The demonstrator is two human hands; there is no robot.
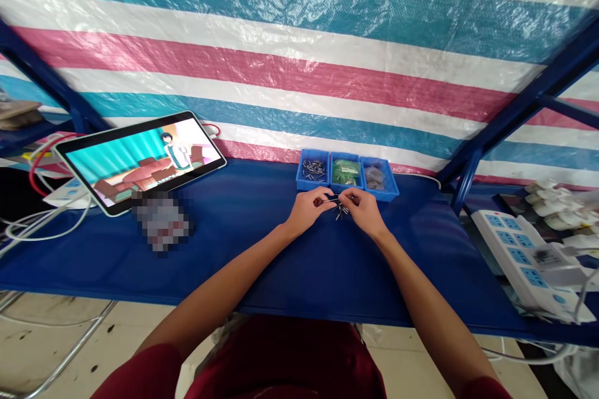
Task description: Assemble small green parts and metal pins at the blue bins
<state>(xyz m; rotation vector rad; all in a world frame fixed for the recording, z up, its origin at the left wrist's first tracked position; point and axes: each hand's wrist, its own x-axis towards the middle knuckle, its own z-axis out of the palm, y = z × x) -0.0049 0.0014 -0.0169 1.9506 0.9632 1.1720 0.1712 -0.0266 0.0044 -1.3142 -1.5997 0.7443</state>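
Note:
My left hand (309,207) and my right hand (364,209) meet over the blue table, fingertips pinched. Between them runs a thin metal pin (331,201), which both hands appear to grip; its ends are hidden by the fingers. Just below, partly covered by my right hand, lies a small pile of dark and silvery metal pins (343,212). Behind my hands stand three joined blue bins. More metal pins (314,169) fill the left bin (300,186). Green plastic packets (346,173) lie in the middle one, and clear brownish packets (375,178) in the right one.
A tablet (145,162) showing a cartoon leans at the back left, with white cables beside it. A blurred-out item (163,222) lies in front. On the right are a white power strip (519,255) and blue metal frame bars (505,115). Striped sheeting (299,75) hangs behind.

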